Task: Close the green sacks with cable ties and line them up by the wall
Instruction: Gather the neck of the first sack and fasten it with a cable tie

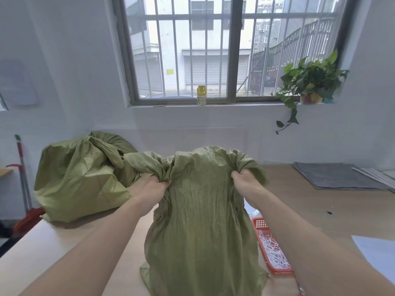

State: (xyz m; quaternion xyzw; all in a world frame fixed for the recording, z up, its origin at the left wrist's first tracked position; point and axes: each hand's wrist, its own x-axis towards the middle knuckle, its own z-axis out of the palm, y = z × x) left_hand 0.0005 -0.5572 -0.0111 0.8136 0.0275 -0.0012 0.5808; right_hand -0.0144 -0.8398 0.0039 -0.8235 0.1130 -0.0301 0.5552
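A limp green sack [201, 210] hangs in front of me over the wooden table [310, 206], its mouth bunched at the top. My left hand [152, 189] grips a gathered fold at the sack's upper left. My right hand [245, 182] grips the upper right edge. A full green sack [79, 178] with a twisted neck stands on the table at the left, near the wall. A red basket [270, 246] of white cable ties lies on the table just right of the held sack, partly hidden by my right forearm.
A grey mat [333, 176] lies at the table's far right, and a white sheet [376, 253] at the near right. A red broom [23, 184] leans at the left wall. On the windowsill stand a yellow bottle [201, 95] and a potted plant [310, 84].
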